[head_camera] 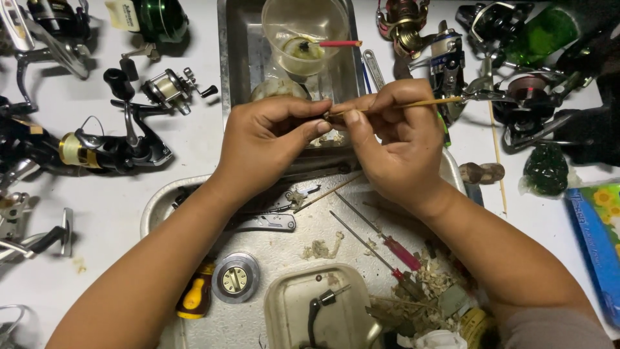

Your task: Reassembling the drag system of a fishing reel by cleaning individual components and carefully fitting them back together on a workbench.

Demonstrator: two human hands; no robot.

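A thin matt wooden stick (413,103) lies between the fingers (323,119); below them sits a dull, scuffed metal tray (290,245); above them, a clear glossy plastic cup (303,32).

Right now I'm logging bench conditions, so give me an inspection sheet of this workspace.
Surface: white table, with a round metal tray soiled with shavings and scraps.
Job's things: thin wooden stick pinched in both hands; whatever small part sits at its tip is hidden.
Clutter: red-handled screwdrivers, folding multi-tool, yellow-handled tool, round metal spool cap, clear plastic cup, fishing reels on both sides.
Grippers: left hand and right hand closed on the stick, fingertips meeting.
Cables: nothing seen.
Surroundings: green bottle, blue flowered packet.
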